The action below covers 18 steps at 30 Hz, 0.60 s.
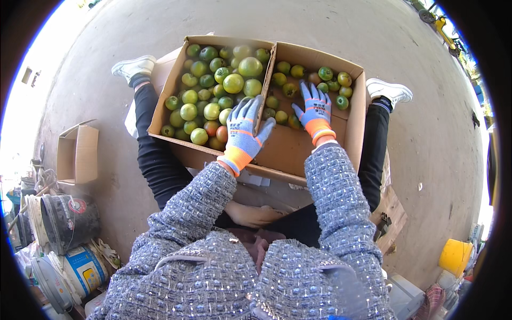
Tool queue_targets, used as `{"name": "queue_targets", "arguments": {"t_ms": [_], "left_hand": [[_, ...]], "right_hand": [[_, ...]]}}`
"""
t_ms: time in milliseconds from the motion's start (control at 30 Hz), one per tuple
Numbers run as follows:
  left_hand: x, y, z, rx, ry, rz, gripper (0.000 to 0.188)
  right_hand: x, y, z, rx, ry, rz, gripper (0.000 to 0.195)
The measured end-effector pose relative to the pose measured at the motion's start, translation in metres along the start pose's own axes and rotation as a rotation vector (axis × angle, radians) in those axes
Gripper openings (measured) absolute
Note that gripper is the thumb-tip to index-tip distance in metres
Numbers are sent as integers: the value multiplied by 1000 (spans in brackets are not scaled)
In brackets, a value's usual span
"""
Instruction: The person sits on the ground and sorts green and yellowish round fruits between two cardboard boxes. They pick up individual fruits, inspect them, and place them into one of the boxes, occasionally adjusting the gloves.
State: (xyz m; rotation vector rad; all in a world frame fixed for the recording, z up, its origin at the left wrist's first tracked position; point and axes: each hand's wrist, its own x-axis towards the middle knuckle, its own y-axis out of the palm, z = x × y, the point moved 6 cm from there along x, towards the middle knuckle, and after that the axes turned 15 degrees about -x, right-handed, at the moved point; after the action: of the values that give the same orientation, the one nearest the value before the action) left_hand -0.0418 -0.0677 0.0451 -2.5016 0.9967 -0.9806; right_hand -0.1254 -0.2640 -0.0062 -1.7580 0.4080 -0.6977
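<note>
Two open cardboard compartments stand side by side between my legs. The left cardboard box (160, 116) is filled with mostly green tomatoes (233, 83), a few of them reddish. Fewer tomatoes (290, 90) lie in the right cardboard box (280, 156), mainly in its far half. My left hand (245, 126), in a blue-grey and orange work glove, lies at the cardboard divider (269, 80), fingers on the left side and thumb on the right; its palm is hidden. My right hand (316, 106), gloved alike, is palm down over the right box. Its fingers are apart, their tips beside a brownish tomato (314, 78).
A smaller cardboard box (86, 154) sits on the concrete floor (432, 140) at left. Below it are a black bucket (70, 220) and a white-and-blue bucket (80, 272). A yellow container (455, 255) stands at lower right. White shoes (389, 91) flank the boxes.
</note>
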Motion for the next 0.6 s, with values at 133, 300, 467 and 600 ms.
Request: {"name": "queue_targets", "arguments": {"t_ms": [133, 300, 467, 600], "left_hand": [[3, 4, -12, 150, 92, 38, 58], [4, 6, -8, 162, 96, 45, 61], [3, 0, -13, 160, 107, -5, 68], [10, -8, -28, 36, 151, -47, 77]], "right_hand": [[0, 5, 2, -79, 10, 141, 65], [-3, 12, -26, -79, 282, 347, 63], [-2, -10, -27, 427, 407, 256, 52], [-5, -12, 21, 1416, -49, 417, 35]]}}
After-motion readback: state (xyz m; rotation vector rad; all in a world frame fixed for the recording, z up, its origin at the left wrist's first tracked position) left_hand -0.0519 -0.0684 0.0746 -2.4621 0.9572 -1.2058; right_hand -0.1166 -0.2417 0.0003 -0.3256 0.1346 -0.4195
